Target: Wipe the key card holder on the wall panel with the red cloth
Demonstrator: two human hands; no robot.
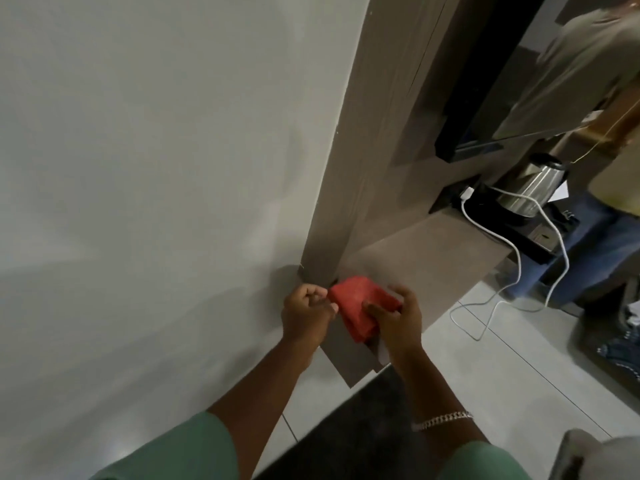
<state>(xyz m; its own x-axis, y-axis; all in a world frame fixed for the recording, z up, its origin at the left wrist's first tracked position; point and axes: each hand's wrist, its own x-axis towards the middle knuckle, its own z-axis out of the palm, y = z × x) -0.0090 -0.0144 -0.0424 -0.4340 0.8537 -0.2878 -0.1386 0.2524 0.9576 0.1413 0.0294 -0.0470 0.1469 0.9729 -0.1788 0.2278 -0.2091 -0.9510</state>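
Observation:
A folded red cloth [360,306] hangs low in the middle of the head view, over the near end of a brown shelf. My right hand [398,320] grips its right side, thumb across the front. My left hand [306,311] is curled just left of the cloth, fingertips at its left corner; I cannot tell whether it pinches the cloth. Both hands are below the foot of a brown wooden wall panel [349,168]. No key card holder shows in this view.
A plain white wall [156,150] fills the left. The brown shelf [433,251] carries a steel kettle [530,188] on a black tray, with a white cable [509,244] dropping to the tiled floor. Another person [606,133] stands at the far right. A dark mat lies below.

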